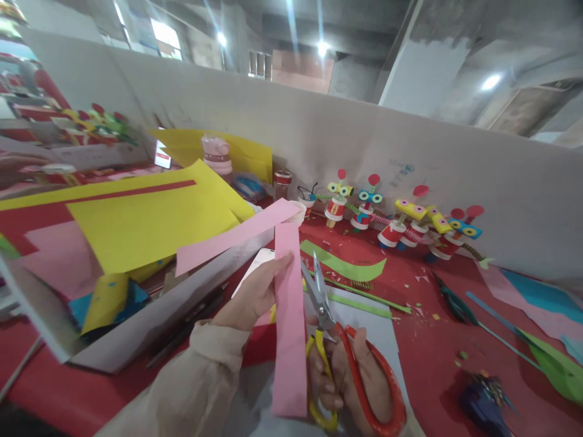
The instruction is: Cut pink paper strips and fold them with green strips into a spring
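Observation:
My left hand (257, 290) pinches a pink paper strip (290, 352) that hangs upright in front of me. Scissors (324, 315) with one red and one yellow handle are gripped in my right hand (353, 376), fingers through the loops. Their blades are parted, points upward, just right of the strip's edge. Another pink strip (232, 237) lies slanted over the rim of a white box (150, 315). Under my left hand a white phone (250, 270) is partly hidden. Curved green paper (346, 262) and thin green strips (359, 302) lie beyond the scissors.
Paper-cup figures (334, 209) with round eyes stand along the white wall. Yellow sheets (155, 218) cover the left side. Dark-handled scissors (455, 303), blue and pink sheets (542, 294) and a dark blue object (487, 400) lie on the red table (428, 364) at right.

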`<move>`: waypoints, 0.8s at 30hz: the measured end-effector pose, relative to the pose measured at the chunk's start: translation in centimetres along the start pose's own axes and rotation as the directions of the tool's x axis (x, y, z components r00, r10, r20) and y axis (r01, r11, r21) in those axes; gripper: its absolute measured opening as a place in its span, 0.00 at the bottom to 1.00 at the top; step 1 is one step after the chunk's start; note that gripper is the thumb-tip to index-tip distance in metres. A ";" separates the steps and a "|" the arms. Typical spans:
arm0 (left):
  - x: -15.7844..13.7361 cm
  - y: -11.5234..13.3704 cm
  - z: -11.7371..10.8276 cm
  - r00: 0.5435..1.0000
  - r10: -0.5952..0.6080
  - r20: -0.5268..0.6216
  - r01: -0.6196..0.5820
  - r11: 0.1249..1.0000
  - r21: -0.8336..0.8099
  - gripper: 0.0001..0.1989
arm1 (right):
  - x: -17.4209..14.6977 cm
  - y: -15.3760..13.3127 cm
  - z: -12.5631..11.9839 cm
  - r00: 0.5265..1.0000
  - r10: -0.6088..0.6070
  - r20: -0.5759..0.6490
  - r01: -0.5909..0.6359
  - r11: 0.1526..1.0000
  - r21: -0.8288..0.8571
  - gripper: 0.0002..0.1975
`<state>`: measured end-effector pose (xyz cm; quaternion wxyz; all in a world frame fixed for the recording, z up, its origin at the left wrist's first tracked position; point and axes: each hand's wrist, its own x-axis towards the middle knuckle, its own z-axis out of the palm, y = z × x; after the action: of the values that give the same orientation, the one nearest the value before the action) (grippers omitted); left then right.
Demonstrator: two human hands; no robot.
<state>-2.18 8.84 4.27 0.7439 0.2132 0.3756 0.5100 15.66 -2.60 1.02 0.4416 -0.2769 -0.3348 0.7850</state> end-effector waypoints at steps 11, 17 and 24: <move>0.2 0.3 -0.7 0.991 -0.082 0.107 0.080 0.997 0.023 0.09 | 0.5 0.3 0.0 0.999 0.034 0.014 -0.034 0.999 0.010 0.28; -0.3 0.2 -0.2 0.982 -0.174 0.077 0.173 0.985 0.016 0.08 | 0.2 0.2 0.4 1.000 -0.002 -0.009 0.001 0.999 -0.044 0.17; -0.8 -0.7 0.6 0.949 -0.265 0.168 0.273 0.962 -0.025 0.07 | 0.5 1.3 -0.5 0.996 -0.067 -0.051 0.063 0.994 -0.090 0.17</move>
<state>-1.45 7.92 4.43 0.8395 0.1833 0.3265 0.3936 15.13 -2.58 -0.39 0.4632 -0.3062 -0.3657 0.7469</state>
